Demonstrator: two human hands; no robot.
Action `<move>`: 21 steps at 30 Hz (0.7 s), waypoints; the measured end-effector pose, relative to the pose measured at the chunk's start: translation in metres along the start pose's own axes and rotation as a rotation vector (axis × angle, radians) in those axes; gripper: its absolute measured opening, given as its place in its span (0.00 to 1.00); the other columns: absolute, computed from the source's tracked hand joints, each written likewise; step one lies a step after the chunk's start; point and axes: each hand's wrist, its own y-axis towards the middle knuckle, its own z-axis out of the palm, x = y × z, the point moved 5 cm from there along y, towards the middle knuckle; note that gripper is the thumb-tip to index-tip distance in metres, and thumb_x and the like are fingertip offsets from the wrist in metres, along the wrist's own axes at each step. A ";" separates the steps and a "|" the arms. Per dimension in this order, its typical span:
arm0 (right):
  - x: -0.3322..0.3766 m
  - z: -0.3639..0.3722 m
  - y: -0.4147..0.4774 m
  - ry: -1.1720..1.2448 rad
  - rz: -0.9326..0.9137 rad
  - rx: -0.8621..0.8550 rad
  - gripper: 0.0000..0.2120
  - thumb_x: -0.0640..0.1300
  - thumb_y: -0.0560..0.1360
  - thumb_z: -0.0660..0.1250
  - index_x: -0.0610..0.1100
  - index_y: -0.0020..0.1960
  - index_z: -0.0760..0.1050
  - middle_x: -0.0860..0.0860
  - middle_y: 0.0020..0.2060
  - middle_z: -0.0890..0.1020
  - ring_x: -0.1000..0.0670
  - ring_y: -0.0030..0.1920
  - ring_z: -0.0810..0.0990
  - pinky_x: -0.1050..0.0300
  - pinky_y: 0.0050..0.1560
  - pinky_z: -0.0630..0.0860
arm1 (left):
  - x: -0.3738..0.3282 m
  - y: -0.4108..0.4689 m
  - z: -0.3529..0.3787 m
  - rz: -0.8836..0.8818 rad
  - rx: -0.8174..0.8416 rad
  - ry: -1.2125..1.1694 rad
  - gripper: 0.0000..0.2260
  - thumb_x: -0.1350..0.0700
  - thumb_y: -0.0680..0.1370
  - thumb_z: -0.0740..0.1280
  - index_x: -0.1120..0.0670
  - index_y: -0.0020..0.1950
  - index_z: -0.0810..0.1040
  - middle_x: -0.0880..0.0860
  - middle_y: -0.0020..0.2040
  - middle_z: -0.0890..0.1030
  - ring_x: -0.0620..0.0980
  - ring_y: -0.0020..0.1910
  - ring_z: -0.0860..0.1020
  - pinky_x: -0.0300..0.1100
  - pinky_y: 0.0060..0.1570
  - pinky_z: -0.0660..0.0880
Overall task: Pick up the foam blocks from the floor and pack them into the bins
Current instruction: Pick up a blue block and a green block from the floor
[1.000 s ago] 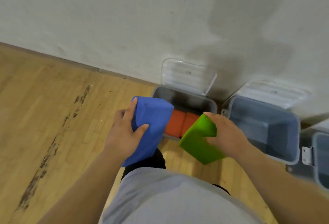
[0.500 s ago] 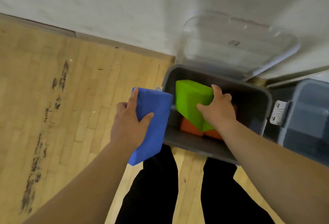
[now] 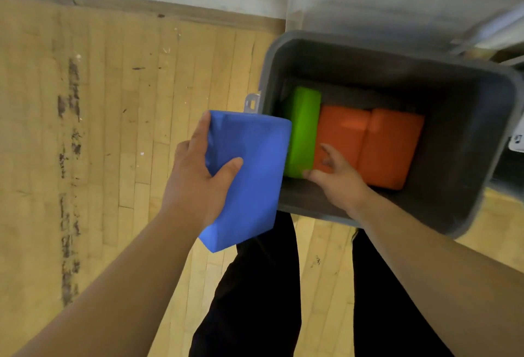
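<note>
My left hand (image 3: 195, 175) is gripping the blue block (image 3: 249, 181) - thumb lying across its upper face, fingers wrapping its left edge - and holding it in the air above the floor (image 3: 113, 130), just left of the grey bin (image 3: 467, 118). I am holding it high up, so the long lower part is hanging free. If my grip is loosening, I judge the foam could swing or slip out and land outside the bin. Its right edge is sitting close to the bin's left rim, and could catch there on the way in.

Inside, the green block (image 3: 302, 132) is standing on its narrow side against the left wall, touching the first of two orange blocks (image 3: 343, 132) lying flat side by side. My right hand (image 3: 337, 181) is reaching in with loose, spread fingers, gripping nothing, the thumb touching the green block's near end and a finger resting on the orange. If I am lifting away carelessly, the green block may tip onto the orange ones - and the blue one may then jam or sit crooked on top.
</note>
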 end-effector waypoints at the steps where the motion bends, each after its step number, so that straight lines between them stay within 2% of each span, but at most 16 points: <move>1: 0.001 -0.003 -0.004 0.007 -0.015 0.022 0.38 0.51 0.74 0.76 0.59 0.78 0.62 0.56 0.61 0.75 0.51 0.61 0.77 0.56 0.59 0.74 | -0.004 0.000 0.001 0.003 0.006 -0.003 0.38 0.45 0.79 0.70 0.31 0.80 0.49 0.40 0.66 0.65 0.43 0.55 0.73 0.40 0.47 0.71; 4: 0.009 -0.017 -0.009 0.105 -0.026 0.054 0.35 0.48 0.75 0.74 0.59 0.78 0.63 0.53 0.65 0.76 0.51 0.63 0.76 0.55 0.59 0.73 | -0.021 0.000 0.008 0.011 0.012 0.010 0.38 0.45 0.79 0.70 0.29 0.80 0.49 0.40 0.65 0.66 0.48 0.57 0.75 0.47 0.52 0.74; 7: 0.019 -0.026 -0.008 0.277 -0.034 0.127 0.40 0.51 0.70 0.75 0.62 0.78 0.61 0.52 0.69 0.75 0.51 0.69 0.74 0.47 0.70 0.70 | -0.038 0.001 0.022 0.043 0.040 0.012 0.38 0.45 0.79 0.70 0.30 0.80 0.49 0.40 0.66 0.67 0.49 0.58 0.76 0.49 0.55 0.76; 9: 0.025 -0.028 -0.010 0.294 -0.107 0.208 0.42 0.50 0.70 0.76 0.65 0.78 0.60 0.53 0.70 0.76 0.52 0.71 0.74 0.47 0.69 0.71 | -0.050 0.002 0.036 0.079 0.080 0.013 0.38 0.44 0.79 0.70 0.31 0.80 0.49 0.41 0.68 0.70 0.49 0.59 0.77 0.49 0.56 0.77; 11: 0.023 -0.038 -0.011 0.297 -0.189 0.205 0.39 0.46 0.74 0.75 0.67 0.77 0.61 0.57 0.67 0.78 0.53 0.68 0.77 0.47 0.64 0.76 | -0.063 0.003 0.056 0.099 0.122 -0.015 0.37 0.43 0.79 0.69 0.30 0.80 0.49 0.41 0.69 0.72 0.48 0.59 0.78 0.48 0.54 0.79; 13: 0.016 -0.058 -0.013 0.289 -0.226 0.136 0.39 0.44 0.77 0.74 0.67 0.77 0.58 0.59 0.66 0.78 0.54 0.65 0.79 0.46 0.63 0.79 | -0.078 0.005 0.080 0.085 0.150 -0.070 0.36 0.44 0.80 0.69 0.30 0.79 0.49 0.39 0.68 0.74 0.45 0.57 0.80 0.46 0.52 0.81; 15: 0.009 -0.086 -0.016 0.210 -0.239 0.012 0.42 0.48 0.77 0.74 0.69 0.79 0.51 0.61 0.69 0.75 0.55 0.65 0.79 0.46 0.62 0.79 | -0.094 0.008 0.109 0.077 0.185 -0.104 0.36 0.45 0.81 0.69 0.30 0.80 0.48 0.38 0.65 0.76 0.40 0.53 0.80 0.43 0.49 0.81; 17: 0.001 -0.117 -0.021 0.064 -0.225 -0.128 0.45 0.51 0.79 0.72 0.67 0.80 0.43 0.60 0.74 0.70 0.56 0.63 0.77 0.54 0.60 0.77 | -0.111 0.012 0.143 0.068 0.242 -0.117 0.36 0.47 0.82 0.68 0.32 0.81 0.47 0.38 0.61 0.75 0.38 0.48 0.79 0.37 0.44 0.77; 19: -0.010 -0.145 -0.026 -0.096 -0.193 -0.253 0.44 0.51 0.81 0.68 0.66 0.81 0.38 0.55 0.75 0.70 0.54 0.56 0.76 0.59 0.55 0.73 | -0.128 0.015 0.179 0.065 0.304 -0.097 0.38 0.48 0.82 0.67 0.33 0.81 0.44 0.39 0.60 0.74 0.40 0.47 0.79 0.37 0.41 0.76; 21: -0.019 -0.168 -0.029 -0.187 -0.196 -0.339 0.43 0.51 0.82 0.67 0.65 0.81 0.37 0.50 0.74 0.70 0.51 0.55 0.76 0.57 0.55 0.70 | -0.141 0.020 0.211 0.076 0.331 -0.079 0.39 0.50 0.82 0.68 0.35 0.82 0.44 0.42 0.61 0.75 0.46 0.49 0.79 0.41 0.45 0.77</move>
